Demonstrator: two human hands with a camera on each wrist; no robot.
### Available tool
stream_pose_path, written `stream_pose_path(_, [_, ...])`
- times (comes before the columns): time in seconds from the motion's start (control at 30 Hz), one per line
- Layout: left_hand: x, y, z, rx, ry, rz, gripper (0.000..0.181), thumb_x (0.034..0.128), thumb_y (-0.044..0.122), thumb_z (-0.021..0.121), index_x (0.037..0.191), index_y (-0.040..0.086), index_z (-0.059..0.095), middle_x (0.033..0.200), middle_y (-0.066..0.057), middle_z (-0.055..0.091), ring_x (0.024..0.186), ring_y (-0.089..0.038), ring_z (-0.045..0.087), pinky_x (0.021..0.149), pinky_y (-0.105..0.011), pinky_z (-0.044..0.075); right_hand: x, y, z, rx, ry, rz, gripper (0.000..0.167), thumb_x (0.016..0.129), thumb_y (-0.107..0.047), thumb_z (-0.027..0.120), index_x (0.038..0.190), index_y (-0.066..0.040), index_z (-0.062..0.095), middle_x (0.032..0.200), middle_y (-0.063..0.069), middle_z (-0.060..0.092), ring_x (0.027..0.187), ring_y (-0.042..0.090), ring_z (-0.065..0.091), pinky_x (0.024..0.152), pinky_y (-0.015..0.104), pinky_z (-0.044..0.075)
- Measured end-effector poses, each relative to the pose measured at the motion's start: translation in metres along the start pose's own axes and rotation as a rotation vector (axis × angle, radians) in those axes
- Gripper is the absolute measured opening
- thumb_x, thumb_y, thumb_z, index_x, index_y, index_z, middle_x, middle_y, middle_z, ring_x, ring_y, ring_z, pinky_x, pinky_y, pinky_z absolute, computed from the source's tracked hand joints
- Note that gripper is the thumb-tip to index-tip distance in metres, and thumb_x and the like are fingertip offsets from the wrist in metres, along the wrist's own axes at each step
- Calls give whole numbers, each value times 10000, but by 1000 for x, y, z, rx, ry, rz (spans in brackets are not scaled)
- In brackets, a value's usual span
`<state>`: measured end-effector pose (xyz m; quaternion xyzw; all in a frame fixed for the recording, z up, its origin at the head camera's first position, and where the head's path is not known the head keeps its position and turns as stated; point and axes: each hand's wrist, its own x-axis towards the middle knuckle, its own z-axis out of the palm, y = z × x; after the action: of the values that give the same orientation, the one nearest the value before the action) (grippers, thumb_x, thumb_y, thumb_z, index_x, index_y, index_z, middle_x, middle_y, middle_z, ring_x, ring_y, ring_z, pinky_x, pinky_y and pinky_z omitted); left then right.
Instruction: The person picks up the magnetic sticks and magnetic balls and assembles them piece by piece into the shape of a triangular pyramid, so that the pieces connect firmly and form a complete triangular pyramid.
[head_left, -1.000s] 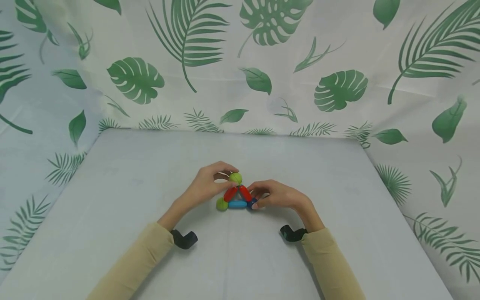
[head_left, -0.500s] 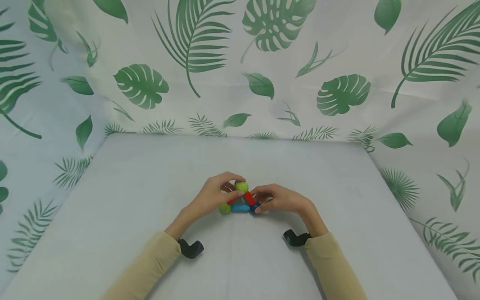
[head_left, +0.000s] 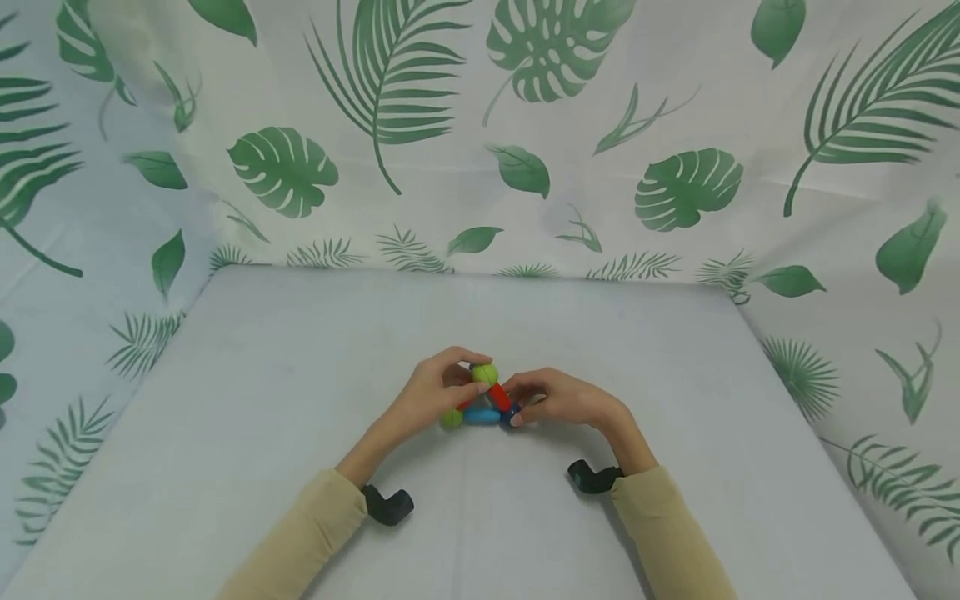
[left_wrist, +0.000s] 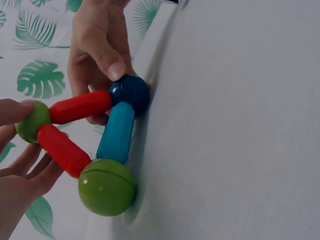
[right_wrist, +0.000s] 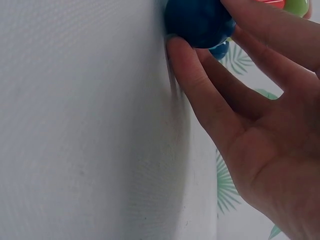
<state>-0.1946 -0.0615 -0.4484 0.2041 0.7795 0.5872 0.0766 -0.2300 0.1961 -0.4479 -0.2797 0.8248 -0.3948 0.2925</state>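
Note:
A triangle of balls and rods stands tilted on the white table. My left hand (head_left: 438, 390) pinches its raised green ball (head_left: 486, 374) between thumb and fingers. My right hand (head_left: 558, 394) pinches the dark blue ball (left_wrist: 130, 95), low at the table. A second green ball (left_wrist: 106, 187) sits at the near left corner. One red rod (left_wrist: 81, 107) links the raised ball to the dark blue one; another red rod (left_wrist: 64, 151) joins the two green balls. Along the bottom runs a light blue rod (head_left: 481, 415). The right wrist view shows another small blue piece (right_wrist: 220, 50), partly hidden.
The white tabletop (head_left: 465, 517) spreads around both hands. A white cloth (head_left: 427, 200) with green leaf prints stands behind and at the sides. Black wrist devices (head_left: 388, 506) jut from the sleeve cuffs.
The head view has shifted slightly. My left hand now covers most of the left red rod, and a blue spot shows behind the raised green ball. My right hand keeps its grip.

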Motion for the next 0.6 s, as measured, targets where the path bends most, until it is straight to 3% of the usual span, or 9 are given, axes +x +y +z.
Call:
stream_pose_path(0.23, [1,1,-1,-58,-5,-34,366,976,143,712,1337,129,650,1317,-71,658,1102,-249,704,917,-349,593,2,-1,-2,-31,3,0,360,932,-206,767,1280,-155,694,1220,0,708,1108,181,655,1025,441,509])
stream_pose_path(0.43, [7,0,-2,-176,-40,-94,342,984,221,707,1322,206,655,1328,-36,650,1130,-250,708,942,-331,565,2,0,-3,-29,24,3,348,931,-220,769,1263,-149,694,1208,7,708,1113,196,653,1031,459,509])
stream_pose_path(0.6, [10,-5,1,-207,-33,-109,405,973,267,717,1344,123,642,1319,-32,656,1111,-202,710,1018,-341,524,1,1,-2,-24,18,8,350,929,-237,774,1256,-142,690,1198,12,707,1115,202,649,1029,454,507])
